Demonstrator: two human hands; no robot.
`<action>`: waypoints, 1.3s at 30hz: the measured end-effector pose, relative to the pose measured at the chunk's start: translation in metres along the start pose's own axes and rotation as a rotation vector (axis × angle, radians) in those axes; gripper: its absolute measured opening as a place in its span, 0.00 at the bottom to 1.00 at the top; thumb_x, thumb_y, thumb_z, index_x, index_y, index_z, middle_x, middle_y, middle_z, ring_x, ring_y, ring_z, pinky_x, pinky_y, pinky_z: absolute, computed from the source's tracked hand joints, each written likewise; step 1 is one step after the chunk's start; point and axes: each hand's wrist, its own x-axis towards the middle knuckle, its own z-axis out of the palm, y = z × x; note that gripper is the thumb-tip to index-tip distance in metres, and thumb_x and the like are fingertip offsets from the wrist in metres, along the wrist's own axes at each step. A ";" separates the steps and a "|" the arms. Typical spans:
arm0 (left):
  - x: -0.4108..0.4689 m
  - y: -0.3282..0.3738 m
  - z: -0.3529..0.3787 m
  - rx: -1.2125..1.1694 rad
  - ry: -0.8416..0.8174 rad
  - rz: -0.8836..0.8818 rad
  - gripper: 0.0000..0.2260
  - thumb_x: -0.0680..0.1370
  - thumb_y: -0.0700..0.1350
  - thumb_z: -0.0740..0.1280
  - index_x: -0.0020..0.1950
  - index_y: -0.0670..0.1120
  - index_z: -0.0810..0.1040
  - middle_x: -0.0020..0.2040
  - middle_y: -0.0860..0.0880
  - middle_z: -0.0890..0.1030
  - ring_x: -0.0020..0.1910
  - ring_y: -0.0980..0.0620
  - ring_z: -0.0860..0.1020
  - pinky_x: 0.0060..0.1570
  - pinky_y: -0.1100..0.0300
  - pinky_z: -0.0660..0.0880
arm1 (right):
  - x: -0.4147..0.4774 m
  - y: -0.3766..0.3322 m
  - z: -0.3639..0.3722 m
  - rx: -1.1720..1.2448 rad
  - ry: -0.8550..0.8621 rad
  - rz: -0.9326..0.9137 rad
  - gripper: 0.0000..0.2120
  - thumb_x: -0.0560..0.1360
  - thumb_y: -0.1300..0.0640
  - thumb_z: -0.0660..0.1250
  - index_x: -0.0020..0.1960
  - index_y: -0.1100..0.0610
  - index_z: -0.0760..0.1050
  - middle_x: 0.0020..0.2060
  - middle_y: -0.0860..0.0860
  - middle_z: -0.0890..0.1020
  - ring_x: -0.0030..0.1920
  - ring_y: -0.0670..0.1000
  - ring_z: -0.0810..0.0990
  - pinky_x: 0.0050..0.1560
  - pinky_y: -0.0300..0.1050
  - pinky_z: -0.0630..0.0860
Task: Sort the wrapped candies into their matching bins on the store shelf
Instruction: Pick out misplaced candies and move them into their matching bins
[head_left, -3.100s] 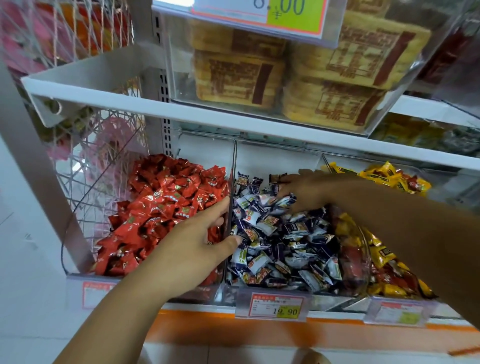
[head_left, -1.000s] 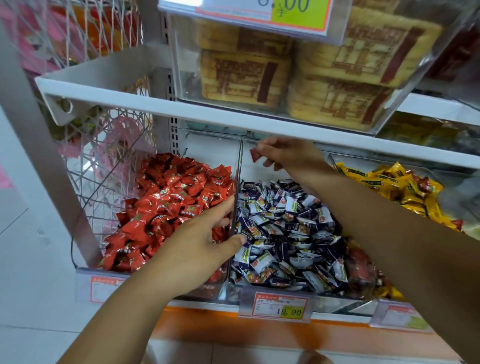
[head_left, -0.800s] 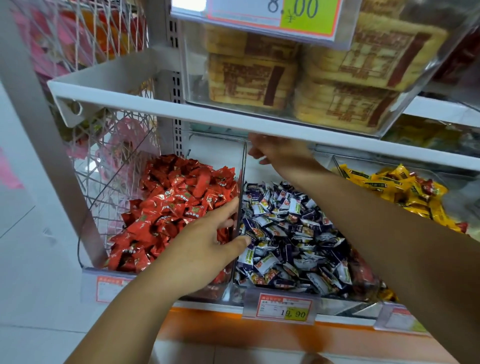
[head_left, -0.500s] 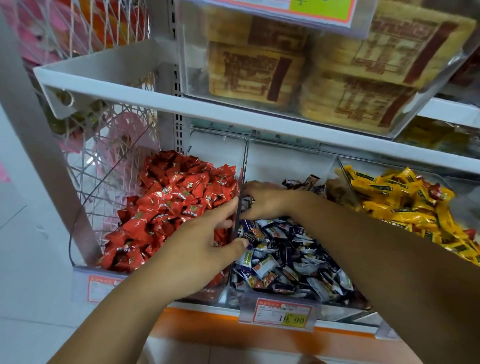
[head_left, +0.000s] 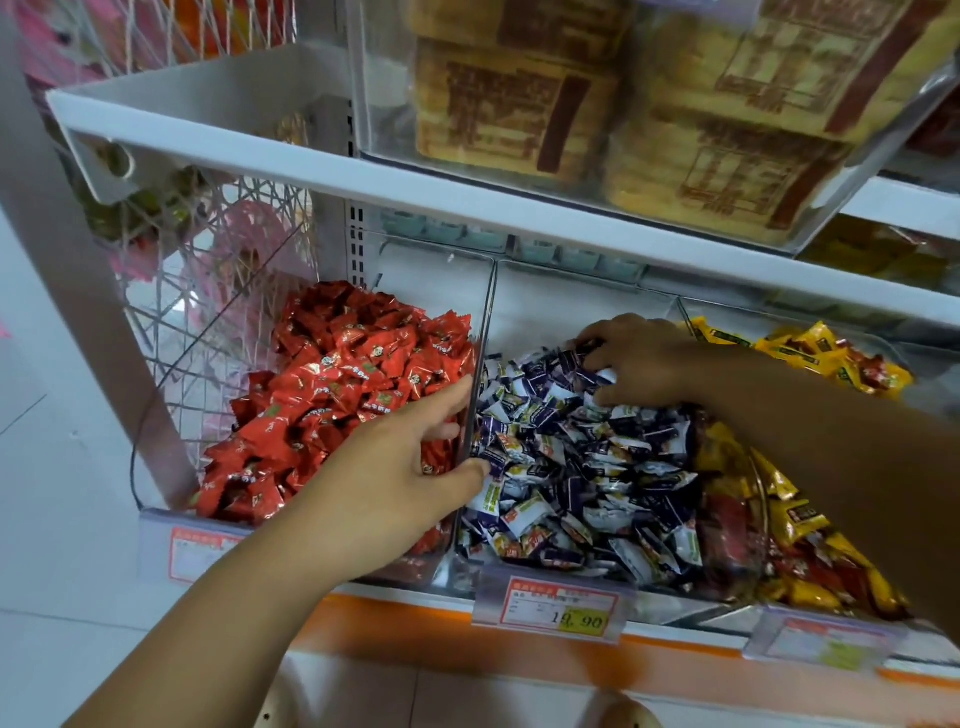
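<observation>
Three clear bins stand side by side on the lower shelf. The left one holds red wrapped candies (head_left: 332, 395), the middle one purple-and-white candies (head_left: 582, 467), the right one yellow candies (head_left: 810, 353) with some red ones mixed in. My left hand (head_left: 395, 467) grips the clear divider (head_left: 480, 332) between the red and purple bins, thumb on the purple side. My right hand (head_left: 639, 358) lies palm down at the back of the purple pile, fingers curled into the candies. Whether it holds one is hidden.
A white shelf edge (head_left: 467, 197) runs just above the bins, with a clear box of yellow packets (head_left: 623, 114) on it. A price tag (head_left: 558, 605) hangs at the front. A wire basket (head_left: 218, 291) stands to the left.
My right hand came down from under the upper shelf onto the purple pile, then slid right along its back. My left hand has stayed on the divider.
</observation>
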 end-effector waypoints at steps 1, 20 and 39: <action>0.000 0.001 0.000 -0.011 -0.005 -0.002 0.32 0.75 0.55 0.69 0.74 0.67 0.57 0.67 0.72 0.67 0.61 0.78 0.65 0.57 0.73 0.63 | -0.003 0.000 -0.002 0.002 -0.038 0.015 0.23 0.77 0.38 0.62 0.70 0.42 0.68 0.77 0.46 0.52 0.75 0.55 0.51 0.72 0.57 0.55; 0.001 0.005 -0.001 -0.048 -0.032 0.049 0.27 0.75 0.51 0.69 0.62 0.76 0.59 0.53 0.85 0.66 0.58 0.83 0.63 0.49 0.85 0.61 | 0.058 -0.074 0.004 0.184 -0.148 0.035 0.44 0.69 0.41 0.69 0.76 0.38 0.46 0.76 0.52 0.54 0.75 0.61 0.49 0.71 0.64 0.56; 0.003 0.001 -0.001 -0.057 -0.015 0.039 0.31 0.74 0.52 0.70 0.71 0.68 0.61 0.60 0.79 0.69 0.60 0.80 0.65 0.50 0.84 0.61 | 0.022 -0.012 -0.024 0.866 0.278 0.058 0.09 0.71 0.61 0.73 0.50 0.57 0.78 0.40 0.49 0.81 0.37 0.46 0.77 0.35 0.34 0.72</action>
